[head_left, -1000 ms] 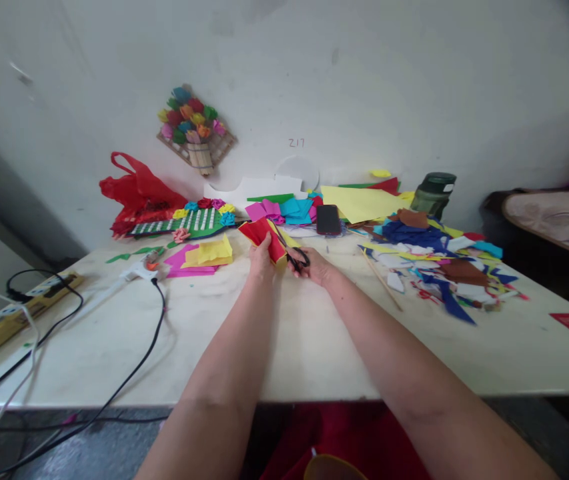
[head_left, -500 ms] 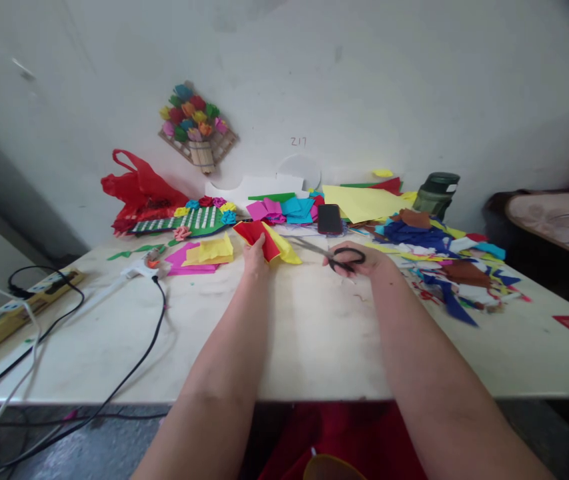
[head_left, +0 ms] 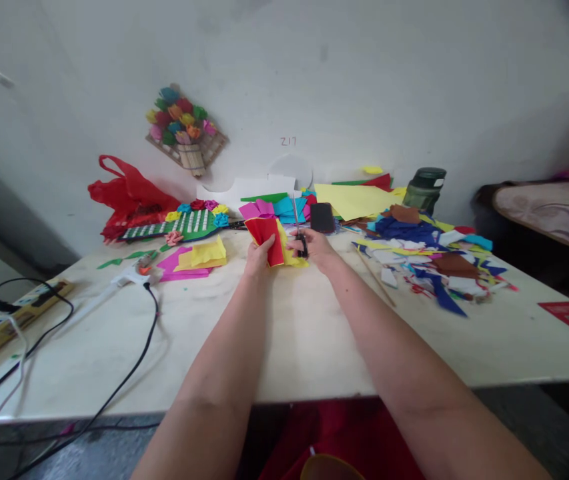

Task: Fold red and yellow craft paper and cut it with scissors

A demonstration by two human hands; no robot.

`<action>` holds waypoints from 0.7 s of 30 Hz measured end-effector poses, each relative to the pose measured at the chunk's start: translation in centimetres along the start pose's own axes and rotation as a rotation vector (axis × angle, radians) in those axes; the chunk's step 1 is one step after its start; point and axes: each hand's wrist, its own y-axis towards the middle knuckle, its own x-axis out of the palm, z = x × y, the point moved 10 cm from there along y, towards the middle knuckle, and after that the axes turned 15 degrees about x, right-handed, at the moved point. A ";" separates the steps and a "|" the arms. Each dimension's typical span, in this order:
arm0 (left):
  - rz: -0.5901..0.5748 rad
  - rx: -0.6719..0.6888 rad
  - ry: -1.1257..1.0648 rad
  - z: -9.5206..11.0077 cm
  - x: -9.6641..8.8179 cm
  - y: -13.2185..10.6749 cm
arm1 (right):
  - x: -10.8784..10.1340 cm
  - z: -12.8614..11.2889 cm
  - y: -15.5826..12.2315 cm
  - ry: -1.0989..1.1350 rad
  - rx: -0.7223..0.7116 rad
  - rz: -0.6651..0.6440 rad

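My left hand [head_left: 260, 255] grips folded red paper [head_left: 275, 248] with yellow paper [head_left: 288, 253] behind and beside it, thumb across the red face. Close by on the right, my right hand [head_left: 317, 248] holds black-handled scissors [head_left: 301, 244], their blades pointing up and away from me. The right fingers are near or at the yellow sheet's edge; whether they touch it I cannot tell. Left of my left hand lie loose yellow sheets [head_left: 203, 255] over magenta sheets [head_left: 174, 263].
Paper scraps [head_left: 444, 257] heap on the right beside a thin stick [head_left: 375, 275] and a green bottle [head_left: 424, 189]. A phone [head_left: 322, 217] lies behind my right hand. On the left are a red bag [head_left: 131, 197], a flower-trimmed green craft piece [head_left: 199, 224], and cables with a power strip [head_left: 39, 300].
My right hand has moved left towards the paper, and the scissors have swung from pointing left to pointing upward. The red paper is now more upright. A stick has come into sight.
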 end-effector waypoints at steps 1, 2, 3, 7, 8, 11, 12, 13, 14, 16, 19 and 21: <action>-0.015 -0.005 -0.002 0.0 0.3 -0.1 | 0.1 0.1 -0.1 -0.009 0.005 0.019; -0.033 -0.008 -0.005 0.0 0.6 -0.3 | 0.1 0.2 -0.1 -0.014 0.010 0.041; -0.052 -0.008 -0.009 0.0 0.9 -0.4 | 0.2 0.2 -0.1 -0.016 0.015 0.060; -0.085 0.003 -0.024 0.0 1.5 -0.6 | 0.4 0.6 0.2 0.023 0.024 0.117; -0.079 0.004 -0.026 0.0 1.5 -0.6 | 0.3 0.7 0.3 0.035 0.018 0.128; -0.071 0.003 -0.045 -0.4 1.7 -0.7 | 0.2 0.7 0.7 0.045 -0.016 0.162; -0.066 0.003 -0.050 -0.5 1.7 -0.7 | 0.1 0.7 0.8 0.045 -0.027 0.170; -0.059 0.004 -0.054 -0.6 1.6 -0.7 | 0.1 0.7 0.8 0.045 -0.037 0.176; -0.049 0.006 -0.056 -0.7 1.6 -0.7 | 0.0 0.7 0.9 0.044 -0.046 0.182; -0.028 0.005 -0.054 -1.0 1.4 -0.7 | -0.2 0.7 1.0 0.030 -0.057 0.197; -0.017 0.001 -0.055 -1.2 1.2 -0.7 | -0.3 0.5 0.9 -0.021 -0.074 0.220; -0.012 -0.007 -0.057 -1.2 1.3 -0.8 | -0.4 0.4 0.9 -0.041 -0.076 0.231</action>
